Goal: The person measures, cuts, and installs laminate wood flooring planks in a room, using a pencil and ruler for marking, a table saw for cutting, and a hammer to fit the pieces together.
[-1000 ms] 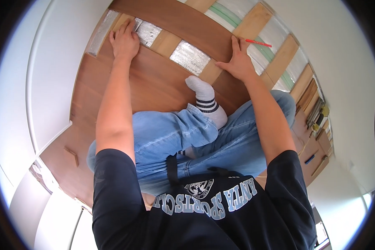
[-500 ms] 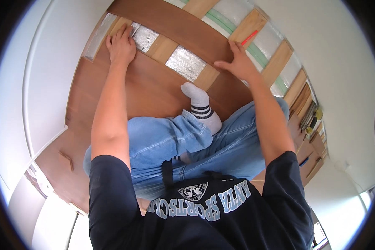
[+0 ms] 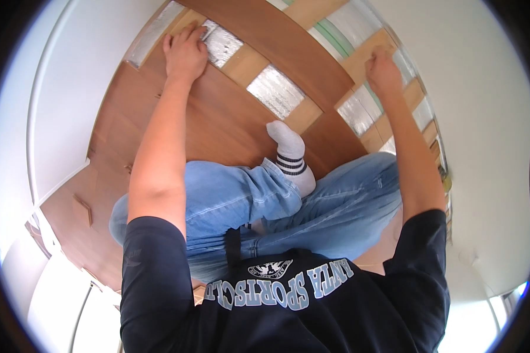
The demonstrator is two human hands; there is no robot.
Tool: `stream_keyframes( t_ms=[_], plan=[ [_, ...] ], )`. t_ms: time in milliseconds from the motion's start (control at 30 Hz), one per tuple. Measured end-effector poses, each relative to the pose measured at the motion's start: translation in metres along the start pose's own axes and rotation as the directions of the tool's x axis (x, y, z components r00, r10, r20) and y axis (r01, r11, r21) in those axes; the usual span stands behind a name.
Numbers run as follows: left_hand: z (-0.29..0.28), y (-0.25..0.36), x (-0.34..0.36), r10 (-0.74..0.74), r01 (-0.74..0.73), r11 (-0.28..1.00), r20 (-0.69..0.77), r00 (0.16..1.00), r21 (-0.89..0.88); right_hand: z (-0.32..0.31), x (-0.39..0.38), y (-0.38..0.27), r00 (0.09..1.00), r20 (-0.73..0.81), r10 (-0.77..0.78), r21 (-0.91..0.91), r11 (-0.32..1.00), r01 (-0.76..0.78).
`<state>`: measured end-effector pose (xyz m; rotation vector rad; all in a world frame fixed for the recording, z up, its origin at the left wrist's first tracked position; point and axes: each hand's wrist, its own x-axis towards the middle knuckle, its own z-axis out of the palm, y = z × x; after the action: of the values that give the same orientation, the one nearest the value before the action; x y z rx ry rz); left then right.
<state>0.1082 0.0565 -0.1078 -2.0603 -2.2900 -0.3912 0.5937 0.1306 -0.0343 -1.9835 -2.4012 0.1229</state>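
Note:
My left hand [image 3: 186, 54] lies with fingers spread at the edge of the brown floorboards [image 3: 229, 112], over a pale wooden batten. A small grey metal-looking piece [image 3: 205, 33] shows beside its fingertips, next to silver foil [image 3: 222, 46]; whether the fingers touch it, I cannot tell. My right hand [image 3: 385, 73] is closed, its fingers curled down over another pale batten [image 3: 368, 50] on the right. What it holds, if anything, is hidden. Between my hands a long brown plank [image 3: 277, 32] lies across the battens.
More foil [image 3: 277, 91] and battens [image 3: 305, 116] show between the laid boards and the plank. Green strips [image 3: 331, 36] run beyond it. My socked foot [image 3: 288, 147] rests on the boards. White walls [image 3: 471, 88] curve round both sides. A small wood offcut [image 3: 82, 210] lies at left.
My right hand has left the plank's edge, moved right and away from me, and closed over the batten where a red pencil-like stick lay; that stick is now out of sight. The left hand stays by the batten.

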Motion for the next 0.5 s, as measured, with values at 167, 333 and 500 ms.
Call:
stream_keyframes(
  t_ms=[167, 333, 500],
  plan=[
    [-0.002, 0.011, 0.0, 0.001, -0.002, 1.0, -0.013, 1.0, -0.02, 0.022, -0.015, -0.116, 0.915, -0.116, -0.387, 0.093, 0.913, 0.397],
    [-0.008, 0.012, -0.004, -0.031, 0.025, 0.993, -0.053, 0.998, -0.114, 0.016, -0.008, -0.18, 0.963, 0.112, -0.246, 0.07, 0.968, 0.24],
    [-0.013, 0.008, -0.007, -0.053, 0.052, 0.991, -0.007, 0.999, -0.125, 0.021, -0.005, -0.185, 0.965, 0.097, -0.244, 0.135, 0.964, 0.23]
  ],
)
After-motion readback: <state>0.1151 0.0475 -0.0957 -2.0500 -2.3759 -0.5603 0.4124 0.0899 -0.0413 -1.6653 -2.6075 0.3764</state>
